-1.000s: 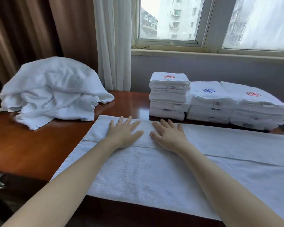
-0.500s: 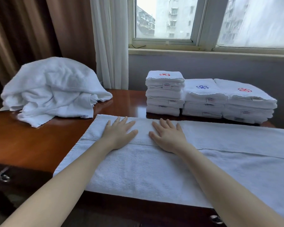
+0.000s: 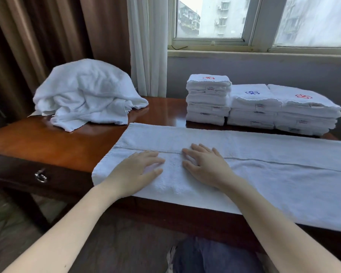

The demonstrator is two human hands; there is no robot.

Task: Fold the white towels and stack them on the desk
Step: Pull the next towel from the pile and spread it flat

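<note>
Head view is showing a long white towel [image 3: 264,174] lying flat under the left hand [image 3: 134,172] and the right hand [image 3: 205,166]. It is stretching well away to the right of them, and its near edge is hanging a little over the front of the tabletop [image 3: 47,140]. A straight line is running along its length, so it is probably already doubled lengthwise. This is looking like the smoothing step between folds. The next move is likely calling for pinching the short edge just left of the left hand and carrying it across without dragging the layers askew.

Both hands are resting palm-down, side by side, close but apart, fingers straight and slightly spread, gripping nothing. Beyond the left hand a heap of unfolded towels [image 3: 87,91] is waiting. Beyond the right hand three stacks of folded towels [image 3: 254,107] are sitting below the window [image 3: 211,18].
</note>
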